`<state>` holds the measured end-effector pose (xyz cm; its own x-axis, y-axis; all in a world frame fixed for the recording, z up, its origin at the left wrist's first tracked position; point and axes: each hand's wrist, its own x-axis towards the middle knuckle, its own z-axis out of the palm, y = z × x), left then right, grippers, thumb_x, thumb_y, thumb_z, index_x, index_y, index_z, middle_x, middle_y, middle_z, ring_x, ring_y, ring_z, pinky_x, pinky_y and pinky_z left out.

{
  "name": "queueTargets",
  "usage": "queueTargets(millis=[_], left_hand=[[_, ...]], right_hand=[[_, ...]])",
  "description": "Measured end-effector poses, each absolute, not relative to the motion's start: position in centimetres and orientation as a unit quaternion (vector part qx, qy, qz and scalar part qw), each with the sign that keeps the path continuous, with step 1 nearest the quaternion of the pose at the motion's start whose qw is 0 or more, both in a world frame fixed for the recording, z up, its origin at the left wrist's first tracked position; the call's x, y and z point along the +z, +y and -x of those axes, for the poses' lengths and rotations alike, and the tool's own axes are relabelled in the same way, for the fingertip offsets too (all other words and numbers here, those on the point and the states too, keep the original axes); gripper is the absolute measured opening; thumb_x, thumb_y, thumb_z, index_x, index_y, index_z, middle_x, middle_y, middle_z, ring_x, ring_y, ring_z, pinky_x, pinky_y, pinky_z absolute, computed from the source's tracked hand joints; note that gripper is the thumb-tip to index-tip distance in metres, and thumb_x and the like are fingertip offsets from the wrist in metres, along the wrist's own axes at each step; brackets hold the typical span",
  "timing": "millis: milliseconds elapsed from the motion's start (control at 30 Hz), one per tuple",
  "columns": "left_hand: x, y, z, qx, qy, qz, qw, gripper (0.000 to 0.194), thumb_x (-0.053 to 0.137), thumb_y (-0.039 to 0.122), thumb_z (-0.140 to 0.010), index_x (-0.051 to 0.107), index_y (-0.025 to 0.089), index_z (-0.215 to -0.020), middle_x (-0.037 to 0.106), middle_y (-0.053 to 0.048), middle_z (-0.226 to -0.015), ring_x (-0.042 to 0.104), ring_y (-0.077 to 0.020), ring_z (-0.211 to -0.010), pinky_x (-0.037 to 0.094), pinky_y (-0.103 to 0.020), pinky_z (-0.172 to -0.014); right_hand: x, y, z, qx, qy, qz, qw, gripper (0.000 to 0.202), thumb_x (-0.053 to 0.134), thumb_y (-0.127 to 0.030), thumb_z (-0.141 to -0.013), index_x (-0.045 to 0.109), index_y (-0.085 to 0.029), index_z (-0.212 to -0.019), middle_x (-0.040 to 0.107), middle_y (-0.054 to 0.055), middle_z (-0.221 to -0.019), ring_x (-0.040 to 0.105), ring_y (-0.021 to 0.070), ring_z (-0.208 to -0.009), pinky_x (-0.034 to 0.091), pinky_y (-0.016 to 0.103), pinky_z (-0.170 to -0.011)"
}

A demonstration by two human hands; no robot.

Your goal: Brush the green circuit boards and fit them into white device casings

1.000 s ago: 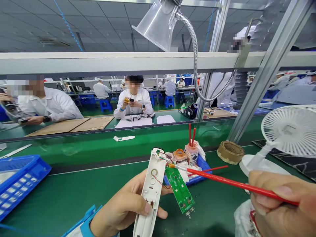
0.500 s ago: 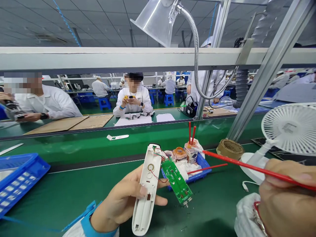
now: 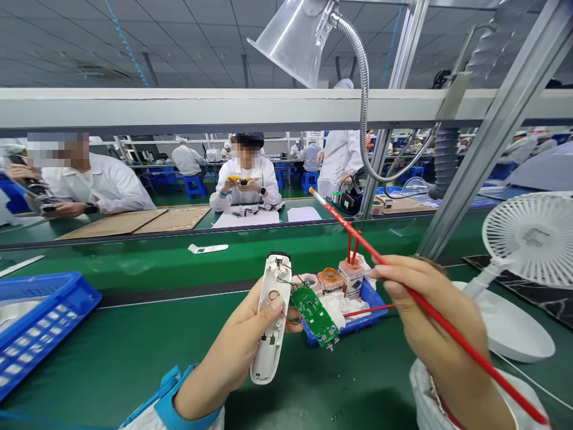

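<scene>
My left hand [image 3: 239, 340] is closed around a long white plastic housing [image 3: 266, 364], its hollow inner side facing me. Thin wires link the housing to a green circuit board [image 3: 314, 313], which hangs at its right side over a small blue tray. In my right hand [image 3: 430, 310] is a long, thin red-handled brush [image 3: 358, 235], pinched between thumb and fingers. Its pale tip points up and to the left, above the bench and apart from the board.
The blue tray [image 3: 364, 322] holds small jars [image 3: 351, 278], white cloth and more red sticks. A blue basket [image 3: 49, 334] stands left, a white fan [image 3: 521, 239] right. A white part [image 3: 208, 248] lies at the back. A gooseneck lamp [image 3: 364, 89] hangs overhead; co-workers sit opposite.
My right hand has moved left and forward, and the brush now angles up with its tip in view. The left hand has shifted slightly with the housing and board.
</scene>
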<state>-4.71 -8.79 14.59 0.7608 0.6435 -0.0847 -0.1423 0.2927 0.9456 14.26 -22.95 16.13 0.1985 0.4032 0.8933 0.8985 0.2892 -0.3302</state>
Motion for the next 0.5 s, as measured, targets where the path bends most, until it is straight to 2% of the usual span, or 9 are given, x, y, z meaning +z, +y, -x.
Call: queueTargets(millis=[133,233,367,500], left_hand=[[15.0,-8.4,4.7,0.282,0.258,-0.499,0.778,0.038,0.064,0.041,-0.076,0.057,0.019,-0.107,0.068,-0.004,-0.073,0.067,-0.0206,-0.072,0.053,-0.031,-0.069],[15.2,-7.8,4.6,0.333,0.295,-0.475,0.759,0.035,0.065,0.044,-0.074,0.06,0.018,-0.096,0.067,-0.003,-0.068,0.066,-0.0188,-0.065,0.052,-0.028,-0.062],[15.1,-7.4,4.7,0.387,0.277,-0.5,0.724,0.026,0.07,0.04,-0.069,0.063,0.017,-0.079,0.062,0.001,-0.063,0.06,-0.0139,-0.06,0.051,-0.024,-0.059],[15.1,-7.4,4.7,0.38,0.258,-0.521,0.719,0.02,0.068,0.036,-0.073,0.064,0.018,-0.082,0.064,0.001,-0.069,0.061,-0.0138,-0.065,0.051,-0.024,-0.062]], right_hand=[[14.7,-21.5,-15.6,-0.093,-0.709,0.591,0.373,0.034,0.04,-0.01,-0.093,0.053,-0.028,-0.119,0.056,0.001,-0.117,0.055,0.0188,-0.106,0.046,0.033,-0.091],[13.1,-20.0,-15.8,-0.041,-0.729,0.621,0.285,0.046,0.034,-0.002,-0.089,0.05,-0.029,-0.122,0.054,0.001,-0.122,0.052,0.0188,-0.111,0.046,0.035,-0.093],[10.2,-17.8,-15.1,-0.011,-0.728,0.677,0.109,0.062,0.037,0.01,-0.075,0.045,-0.018,-0.13,0.045,0.009,-0.133,0.038,0.0239,-0.125,0.037,0.043,-0.101],[8.5,-16.9,-14.5,0.005,-0.709,0.702,0.071,0.078,0.04,0.015,-0.057,0.046,-0.014,-0.13,0.047,0.013,-0.131,0.037,0.0292,-0.125,0.038,0.047,-0.099]])
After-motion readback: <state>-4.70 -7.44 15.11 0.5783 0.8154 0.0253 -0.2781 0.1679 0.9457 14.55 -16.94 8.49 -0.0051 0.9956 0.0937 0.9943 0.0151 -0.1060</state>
